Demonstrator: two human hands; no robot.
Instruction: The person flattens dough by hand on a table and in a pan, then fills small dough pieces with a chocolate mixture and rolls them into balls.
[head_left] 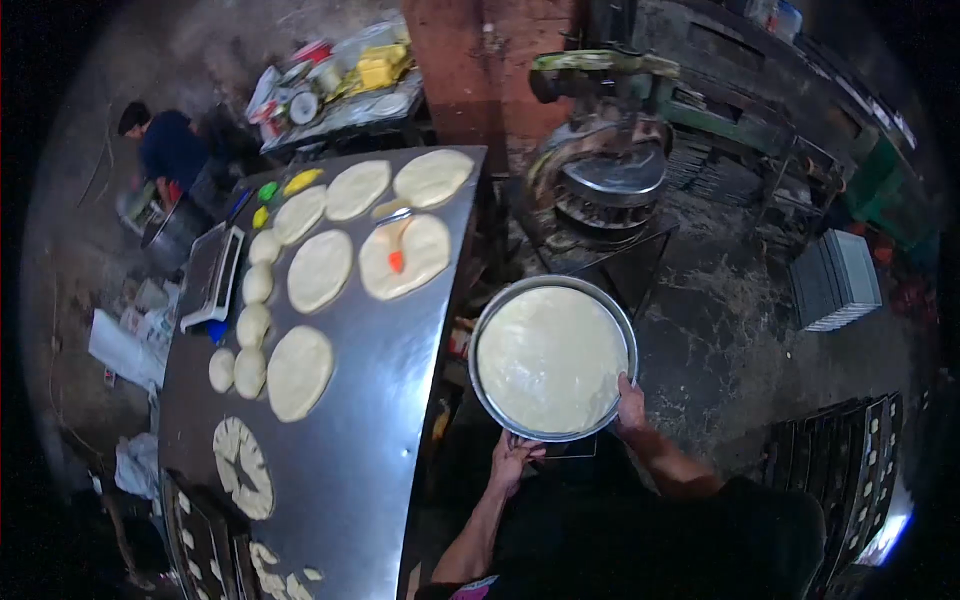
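Observation:
A round metal pan [552, 361] with a flat, pale dough layer inside is held up in front of my body, right of the metal table [375, 400]. My left hand [514, 458] supports its near edge from below. At the lower right rim, my right hand [630, 402] grips the pan. Several flattened dough rounds [320, 272] and smaller dough balls [257, 284] lie on the table. A brush with an orange part [396, 261] rests on one round. A cut dough ring [243, 468] sits nearer the front.
Beyond the pan stands a machine with a round metal bowl [615, 180]. A scale [212, 276] is at the table's left edge. Another person [175, 150] bends over a pot at the far left. Stacked grey trays [838, 280] and a tray rack [835, 480] are on the right.

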